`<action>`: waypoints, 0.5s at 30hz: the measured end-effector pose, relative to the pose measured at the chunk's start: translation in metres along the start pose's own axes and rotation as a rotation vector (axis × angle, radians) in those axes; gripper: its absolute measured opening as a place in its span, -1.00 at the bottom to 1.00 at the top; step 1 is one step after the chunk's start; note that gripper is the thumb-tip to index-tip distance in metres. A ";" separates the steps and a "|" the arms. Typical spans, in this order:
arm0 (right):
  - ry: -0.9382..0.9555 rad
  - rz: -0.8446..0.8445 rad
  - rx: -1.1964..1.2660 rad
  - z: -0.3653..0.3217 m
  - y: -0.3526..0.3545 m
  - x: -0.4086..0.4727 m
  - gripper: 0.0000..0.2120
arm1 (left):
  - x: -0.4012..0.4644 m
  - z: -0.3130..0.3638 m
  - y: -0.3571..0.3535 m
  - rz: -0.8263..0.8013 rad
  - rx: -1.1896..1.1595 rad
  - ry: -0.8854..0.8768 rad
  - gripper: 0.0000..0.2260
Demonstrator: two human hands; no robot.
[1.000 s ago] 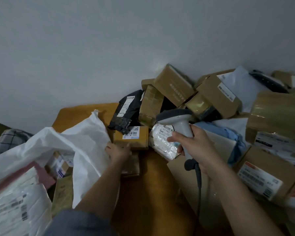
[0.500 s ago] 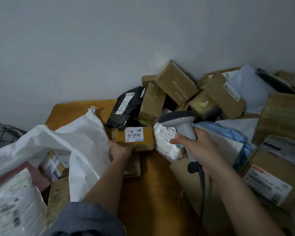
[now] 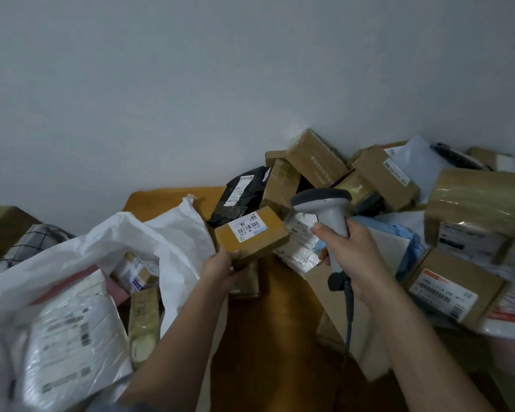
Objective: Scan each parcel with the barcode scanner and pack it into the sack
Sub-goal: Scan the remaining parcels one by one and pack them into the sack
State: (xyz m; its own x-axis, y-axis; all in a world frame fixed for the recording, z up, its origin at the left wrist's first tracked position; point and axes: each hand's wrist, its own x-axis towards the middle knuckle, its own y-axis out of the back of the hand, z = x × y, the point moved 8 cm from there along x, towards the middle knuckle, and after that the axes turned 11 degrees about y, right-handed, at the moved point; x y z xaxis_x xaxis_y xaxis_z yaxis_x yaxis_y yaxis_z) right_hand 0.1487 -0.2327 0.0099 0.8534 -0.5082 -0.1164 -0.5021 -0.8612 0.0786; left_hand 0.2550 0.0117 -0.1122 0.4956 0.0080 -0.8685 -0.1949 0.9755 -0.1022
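Our left hand grips a small brown parcel at frame centre, label up, held above the orange bench. Our right hand is clamped around the barcode scanner just right of it. The open white sack lies at lower left, with parcels inside.

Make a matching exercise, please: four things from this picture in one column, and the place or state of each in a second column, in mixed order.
1. small brown box
2. barcode scanner
3. white sack
4. black mailer bag

a. open, with parcels inside
b. lying in the pile by the wall
c. gripped by the right hand
d. held up by the left hand, label upward

Pairs: 1-d, 2-c, 3-a, 4-b
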 end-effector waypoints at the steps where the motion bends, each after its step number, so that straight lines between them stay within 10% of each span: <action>1: -0.001 0.030 0.033 -0.002 0.001 -0.004 -0.87 | -0.011 0.002 -0.004 -0.069 -0.015 -0.018 -0.67; 4: 0.013 0.119 0.092 -0.007 0.006 -0.014 -0.81 | -0.043 0.013 -0.012 -0.197 0.061 -0.216 -0.55; 10: -0.003 0.133 0.159 -0.009 0.010 -0.031 -0.64 | -0.141 0.035 -0.017 0.195 0.647 -1.317 -0.56; 15: -0.073 0.121 0.185 -0.001 0.004 -0.047 -0.45 | -0.179 0.009 -0.028 0.344 0.863 -1.778 -0.59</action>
State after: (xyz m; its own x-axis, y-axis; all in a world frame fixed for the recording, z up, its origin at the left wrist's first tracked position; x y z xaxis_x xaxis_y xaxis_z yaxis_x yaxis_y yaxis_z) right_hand 0.1070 -0.2126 0.0167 0.7767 -0.6010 -0.1887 -0.6226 -0.7778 -0.0856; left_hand 0.1795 -0.0146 0.0505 0.7659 -0.1783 0.6178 -0.3340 0.7107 0.6191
